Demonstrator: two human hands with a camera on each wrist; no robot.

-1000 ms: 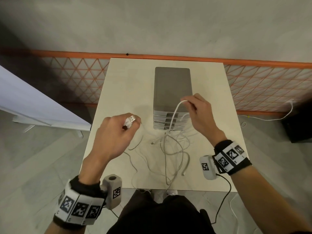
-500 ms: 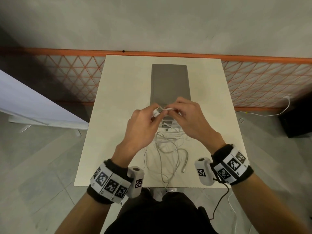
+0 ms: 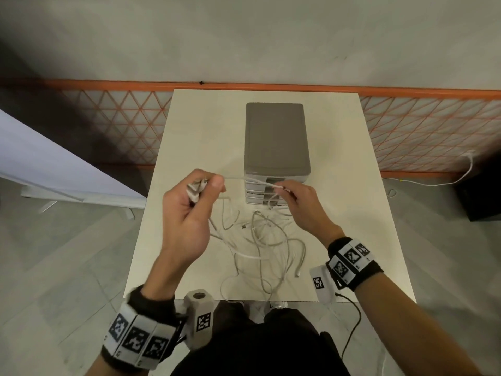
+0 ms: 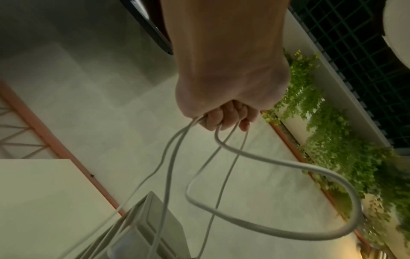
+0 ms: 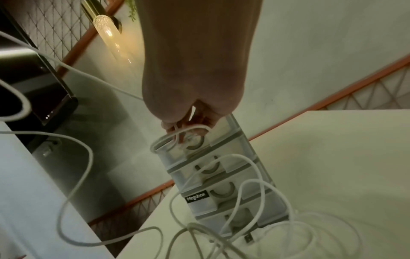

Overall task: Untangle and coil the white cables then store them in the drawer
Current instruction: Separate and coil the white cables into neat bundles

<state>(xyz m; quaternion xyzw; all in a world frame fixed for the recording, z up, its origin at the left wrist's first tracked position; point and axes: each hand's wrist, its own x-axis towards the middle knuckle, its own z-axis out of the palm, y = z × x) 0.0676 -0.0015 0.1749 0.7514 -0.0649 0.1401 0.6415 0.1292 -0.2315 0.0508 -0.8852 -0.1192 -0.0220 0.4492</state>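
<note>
A tangle of white cables [image 3: 260, 240] lies on the cream table [image 3: 189, 126] in front of a small grey drawer unit [image 3: 276, 137]. My left hand [image 3: 198, 191] is raised above the table's left side and grips a few folded turns of one white cable [image 4: 244, 166]. A taut strand [image 3: 238, 178] runs from it to my right hand [image 3: 287, 191], which pinches the cable just in front of the unit's top drawer [image 5: 190, 143]. All the drawers look closed. Loose loops [image 5: 244, 192] hang from both hands down into the tangle.
An orange mesh fence [image 3: 420, 126] runs behind the table below a grey wall. A white board [image 3: 54, 164] leans at the left. A dark box [image 3: 479, 191] with a white lead stands on the floor at the right. My knees are at the table's near edge.
The hands met over the drawer unit, then drew apart. The left hand now holds folded turns of cable at the left, and a strand is stretched between the hands.
</note>
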